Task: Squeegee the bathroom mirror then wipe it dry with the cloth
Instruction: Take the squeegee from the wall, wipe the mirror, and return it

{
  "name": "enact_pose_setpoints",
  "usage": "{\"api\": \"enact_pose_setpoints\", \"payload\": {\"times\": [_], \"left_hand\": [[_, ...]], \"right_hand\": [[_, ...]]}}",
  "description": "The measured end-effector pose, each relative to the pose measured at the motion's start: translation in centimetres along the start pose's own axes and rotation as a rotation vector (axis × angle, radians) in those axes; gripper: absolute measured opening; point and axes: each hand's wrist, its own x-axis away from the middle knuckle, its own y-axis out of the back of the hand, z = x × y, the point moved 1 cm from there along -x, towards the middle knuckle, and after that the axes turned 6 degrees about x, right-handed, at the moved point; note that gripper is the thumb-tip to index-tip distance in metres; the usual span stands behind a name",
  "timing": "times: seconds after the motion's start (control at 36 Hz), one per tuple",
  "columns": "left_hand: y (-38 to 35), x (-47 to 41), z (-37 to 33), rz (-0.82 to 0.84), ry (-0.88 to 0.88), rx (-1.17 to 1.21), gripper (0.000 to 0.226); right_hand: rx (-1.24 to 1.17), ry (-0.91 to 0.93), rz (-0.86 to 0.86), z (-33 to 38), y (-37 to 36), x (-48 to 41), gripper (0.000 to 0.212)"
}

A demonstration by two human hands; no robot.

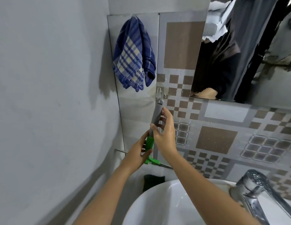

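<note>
The squeegee (153, 127) hung upright against the tiled wall, its grey handle tip just under a clear hook (159, 93), blade end down near a rail. The left hand (138, 153) curled around the green lower part, steadying it. The right hand (164, 133) pinched the grey handle with thumb and fingers half closed, probably to work it at the hook. The checked cloth (133, 57) hung up left; the mirror (248, 51) stood up right, above the sink (157, 200).
</note>
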Motion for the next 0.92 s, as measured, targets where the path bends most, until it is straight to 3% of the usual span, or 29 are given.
{"api": "enact_pose_setpoints", "payload": {"times": [0.31, 0.53, 0.61, 0.75, 0.92], "left_hand": [[1.1, 2.3, -9.6, -0.015, -0.244, -0.007, 0.063], [-0.1, 2.4, -18.1, 0.119, -0.45, -0.104, 0.07], [-0.8, 2.5, -20.4, 0.172, -0.519, -0.148, 0.066], [-1.9, 2.3, -23.3, 0.259, -0.548, -0.192, 0.055], [-3.8, 2.1, -26.1, 0.326, -0.629, -0.251, 0.048]], "right_hand": [[-0.254, 0.093, -0.159, 6.5, 8.1, 0.3, 0.074], [-0.343, 0.18, -0.236, 9.7, 19.6, 2.0, 0.081], [-0.34, 0.183, -0.25, 10.5, 23.7, 2.9, 0.07], [-0.192, 0.183, -0.235, 11.0, 30.1, 4.4, 0.049], [0.381, 0.127, 0.018, 11.3, 36.8, 5.7, 0.029]]}}
